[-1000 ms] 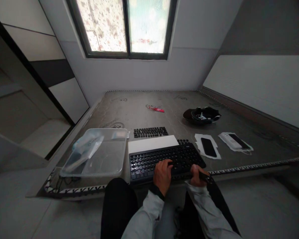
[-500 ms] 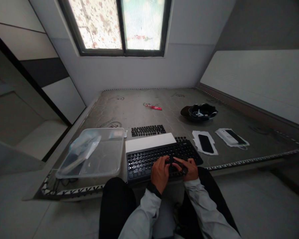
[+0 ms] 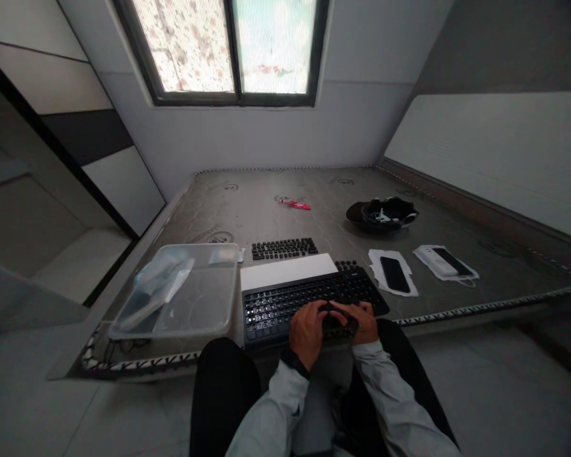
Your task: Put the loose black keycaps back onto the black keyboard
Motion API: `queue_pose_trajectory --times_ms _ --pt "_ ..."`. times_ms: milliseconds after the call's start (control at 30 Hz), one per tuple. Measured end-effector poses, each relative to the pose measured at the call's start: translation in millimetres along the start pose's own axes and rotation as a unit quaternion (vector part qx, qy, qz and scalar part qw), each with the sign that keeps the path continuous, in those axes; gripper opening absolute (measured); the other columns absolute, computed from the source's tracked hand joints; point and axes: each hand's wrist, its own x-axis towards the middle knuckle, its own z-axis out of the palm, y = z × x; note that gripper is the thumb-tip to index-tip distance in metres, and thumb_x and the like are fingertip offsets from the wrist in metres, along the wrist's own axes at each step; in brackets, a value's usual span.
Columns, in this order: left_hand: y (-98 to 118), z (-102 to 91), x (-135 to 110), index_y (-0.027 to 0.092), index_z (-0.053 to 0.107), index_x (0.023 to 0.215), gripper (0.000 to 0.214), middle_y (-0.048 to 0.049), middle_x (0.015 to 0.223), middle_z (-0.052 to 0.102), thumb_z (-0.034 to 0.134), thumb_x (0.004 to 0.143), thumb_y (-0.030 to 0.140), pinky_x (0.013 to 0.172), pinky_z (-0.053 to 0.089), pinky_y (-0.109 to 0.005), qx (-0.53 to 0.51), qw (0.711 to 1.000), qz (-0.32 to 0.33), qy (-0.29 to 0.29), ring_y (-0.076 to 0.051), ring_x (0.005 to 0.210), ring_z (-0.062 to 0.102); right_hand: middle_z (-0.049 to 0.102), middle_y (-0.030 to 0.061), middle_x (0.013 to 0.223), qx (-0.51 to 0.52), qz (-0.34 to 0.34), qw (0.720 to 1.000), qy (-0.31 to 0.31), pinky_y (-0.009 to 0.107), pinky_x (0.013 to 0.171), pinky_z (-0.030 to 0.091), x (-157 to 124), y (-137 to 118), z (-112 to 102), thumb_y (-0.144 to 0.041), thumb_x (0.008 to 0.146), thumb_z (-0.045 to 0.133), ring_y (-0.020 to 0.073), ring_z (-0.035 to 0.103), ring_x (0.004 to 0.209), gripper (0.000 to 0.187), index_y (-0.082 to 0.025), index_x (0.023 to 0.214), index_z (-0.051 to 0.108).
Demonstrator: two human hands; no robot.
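A black keyboard (image 3: 276, 308) lies near the bed's front edge, partly on a white sheet or board (image 3: 285, 270). Its left keys look bare and shiny, as if uncapped. My left hand (image 3: 307, 331) is over its lower right half, fingers bent and closed. From the right, my right hand (image 3: 363, 324) meets it with thumb and forefinger drawn together. The fingertips of both nearly touch, above the keys; anything small between them is too dark to make out. Behind the board, loose black keycaps (image 3: 284, 248) lie in rows, and a smaller group (image 3: 346, 265) sits behind the keyboard's right end.
A clear plastic box (image 3: 195, 317) with wrapped items stands at left. To the right lie a dark phone (image 3: 394, 274) on white paper and a white device (image 3: 440, 260) with a cord. A dark cap (image 3: 390, 214) and a red packet (image 3: 297, 205) rest farther back on the mattress (image 3: 247, 197).
The fingertips of my two hands have come closer together over the keyboard, and my left fingers have bent slightly lower. The things on the mattress stay in place.
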Motion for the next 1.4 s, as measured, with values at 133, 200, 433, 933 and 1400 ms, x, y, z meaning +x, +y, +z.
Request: queue_pose_trajectory --times_ms 133,200,433,933,1400 --pt "0.4 0.3 0.2 0.023 0.060 0.112 0.023 -0.0022 0.105 0.068 0.044 0.096 0.023 0.087 0.052 -0.033 -0.002 1.000 0.006 -0.004 -0.016 0.096 0.063 0.074 -0.0010 0.075 0.002 0.008 1.000 0.006 0.034 0.076 0.032 -0.8 -0.5 0.3 -0.033 0.091 0.060 0.0107 0.059 0.056 0.020 -0.029 0.107 0.071" --pt "0.6 0.3 0.1 0.023 0.059 0.112 0.023 -0.0026 0.105 0.067 0.043 0.096 0.023 0.087 0.052 -0.033 -0.001 1.000 0.005 -0.007 -0.016 0.097 0.062 0.073 -0.0015 0.071 0.004 0.013 1.000 0.007 0.034 0.076 0.032 -1.0 -0.9 0.4 -0.033 0.091 0.060 0.0110 0.059 0.056 0.019 -0.028 0.105 0.072" --pt "0.5 0.3 -0.5 0.024 0.059 0.111 0.022 -0.0019 0.104 0.066 0.043 0.096 0.022 0.086 0.051 -0.033 0.015 1.000 0.008 -0.001 -0.016 0.097 0.062 0.074 -0.0005 0.074 0.005 0.014 1.000 -0.005 0.034 0.077 0.032 -3.0 3.1 0.7 -0.034 0.091 0.059 0.0115 0.061 0.058 0.020 -0.026 0.105 0.071" --pt "-1.4 3.7 -2.0 0.023 0.055 0.117 0.024 -0.0029 0.111 0.064 0.043 0.095 0.022 0.089 0.052 -0.032 0.023 1.000 0.005 0.001 -0.016 0.100 0.062 0.075 0.0004 0.082 0.005 0.009 1.000 -0.018 0.035 0.073 0.034 -1.0 0.7 -0.5 -0.030 0.091 0.059 0.0130 0.065 0.061 0.018 -0.026 0.104 0.071" --pt "-2.7 4.3 -2.6 0.024 0.055 0.117 0.024 -0.0029 0.110 0.064 0.043 0.096 0.024 0.089 0.053 -0.031 0.020 1.000 0.004 0.002 -0.015 0.100 0.062 0.076 0.0019 0.081 -0.001 0.003 1.000 -0.016 0.035 0.073 0.035 -0.4 1.3 0.0 -0.031 0.093 0.057 0.0142 0.067 0.063 0.019 -0.024 0.101 0.072"
